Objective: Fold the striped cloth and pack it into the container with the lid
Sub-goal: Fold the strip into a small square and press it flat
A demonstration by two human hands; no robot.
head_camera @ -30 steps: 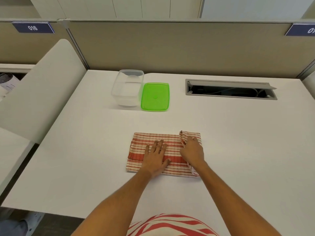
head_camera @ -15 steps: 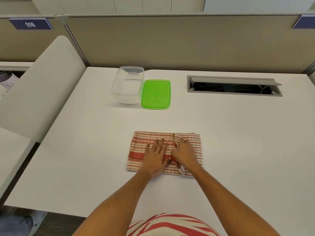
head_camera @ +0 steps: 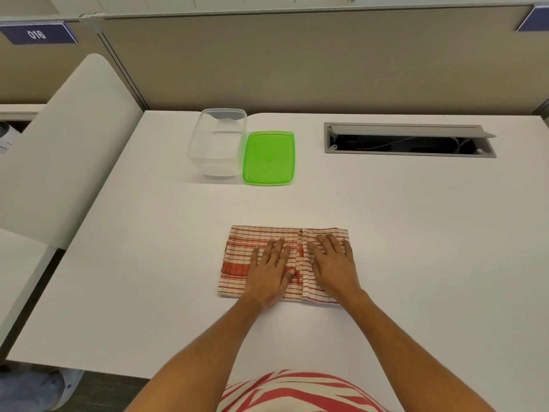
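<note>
Left hand (head_camera: 269, 270) and right hand (head_camera: 334, 264) flat, fingers spread, grip wide, pressing folded striped cloth (head_camera: 237, 260) on table (head_camera: 148, 263).

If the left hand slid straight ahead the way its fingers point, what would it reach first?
Probably the green lid: the left hand lies flat on the striped cloth, fingers aimed forward and slightly right. Only bare table lies between.

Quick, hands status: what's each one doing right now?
Left hand: open, flat on the cloth, holding nothing.
Right hand: open, flat on the cloth's folded right part, holding nothing.
</note>
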